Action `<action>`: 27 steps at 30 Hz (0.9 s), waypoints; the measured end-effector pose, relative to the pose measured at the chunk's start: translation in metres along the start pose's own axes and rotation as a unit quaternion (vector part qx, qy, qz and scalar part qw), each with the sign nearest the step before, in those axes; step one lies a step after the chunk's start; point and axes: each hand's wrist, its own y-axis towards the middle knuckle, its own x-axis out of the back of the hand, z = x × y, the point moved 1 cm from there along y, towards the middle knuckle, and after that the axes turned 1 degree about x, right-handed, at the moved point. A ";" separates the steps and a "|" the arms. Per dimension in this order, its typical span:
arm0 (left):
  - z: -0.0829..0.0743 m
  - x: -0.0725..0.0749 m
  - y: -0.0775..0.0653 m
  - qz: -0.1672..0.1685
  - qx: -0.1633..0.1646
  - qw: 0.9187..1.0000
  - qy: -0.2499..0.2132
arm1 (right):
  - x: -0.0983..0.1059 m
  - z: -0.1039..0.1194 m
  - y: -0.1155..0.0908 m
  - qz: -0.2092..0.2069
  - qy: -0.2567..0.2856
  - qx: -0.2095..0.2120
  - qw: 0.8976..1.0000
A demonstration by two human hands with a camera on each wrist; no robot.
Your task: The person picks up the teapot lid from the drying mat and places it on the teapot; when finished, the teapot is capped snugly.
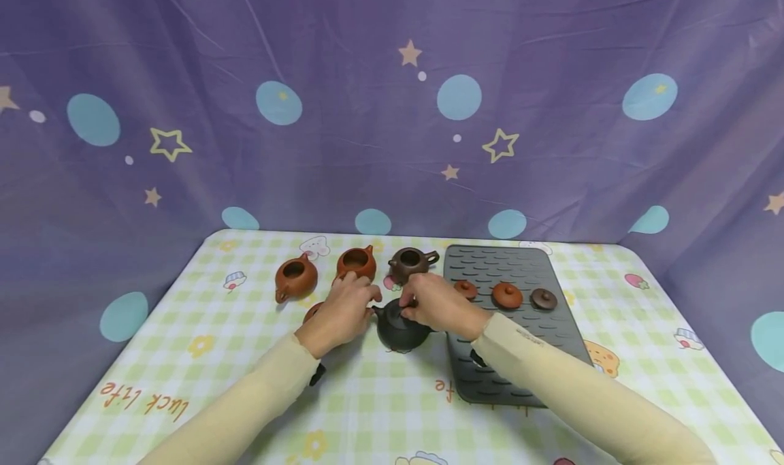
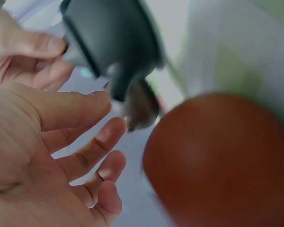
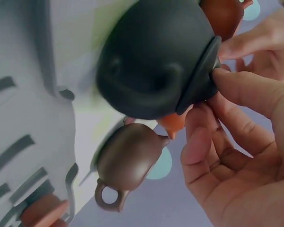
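Observation:
A black teapot (image 1: 401,335) stands on the cloth between my two hands. At its top, my right hand (image 1: 437,303) pinches the knob of the black lid (image 3: 201,75), which sits on the teapot's mouth. My left hand (image 1: 348,306) is by the spout (image 2: 123,82), with thumb and fingers spread and slightly bent, holding nothing. Close beside that hand is a reddish-brown teapot (image 2: 222,161), mostly covered by the forearm in the head view. Behind the hands stand a lidless orange-brown teapot (image 1: 357,263) and a lidless dark brown one (image 1: 409,264).
Another lidless reddish teapot (image 1: 297,278) stands at the left. A grey ridged mat (image 1: 502,261) lies at the right. On it are a small red lid (image 1: 465,289), an orange lid (image 1: 507,296) and a dark brown lid (image 1: 544,299). A patterned curtain hangs behind the table.

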 end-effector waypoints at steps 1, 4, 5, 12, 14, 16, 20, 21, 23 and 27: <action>0.001 0.004 -0.003 -0.005 0.005 1.000 0.002 | 0.001 0.000 -0.003 0.001 0.009 -0.002 1.000; 0.008 0.018 -0.013 -0.025 0.021 0.999 -0.006 | 0.007 -0.006 -0.014 -0.005 0.029 -0.001 1.000; 0.011 0.023 -0.018 -0.033 0.022 0.999 -0.004 | 0.009 -0.008 -0.019 -0.009 0.032 0.000 0.999; 0.036 0.048 -0.060 -0.051 0.051 0.997 -0.032 | 0.028 -0.034 -0.065 -0.043 0.009 -0.026 0.999; 0.041 0.051 -0.071 -0.047 0.065 0.996 -0.035 | 0.031 -0.043 -0.081 -0.044 0.003 -0.039 0.998; 0.046 0.051 -0.081 -0.039 0.084 0.995 -0.041 | 0.033 -0.051 -0.096 -0.039 -0.001 -0.048 0.998; 0.052 0.047 -0.094 -0.022 0.124 0.990 -0.056 | 0.031 -0.064 -0.118 -0.021 0.009 -0.063 0.998; 0.054 0.045 -0.096 -0.018 0.131 0.989 -0.058 | 0.030 -0.066 -0.122 -0.018 0.013 -0.067 0.997; 0.056 0.041 -0.099 -0.014 0.139 0.988 -0.062 | 0.027 -0.069 -0.127 -0.016 0.023 -0.071 0.997; 0.057 0.034 -0.102 -0.016 0.139 0.988 -0.070 | 0.020 -0.073 -0.128 -0.019 0.025 -0.062 0.998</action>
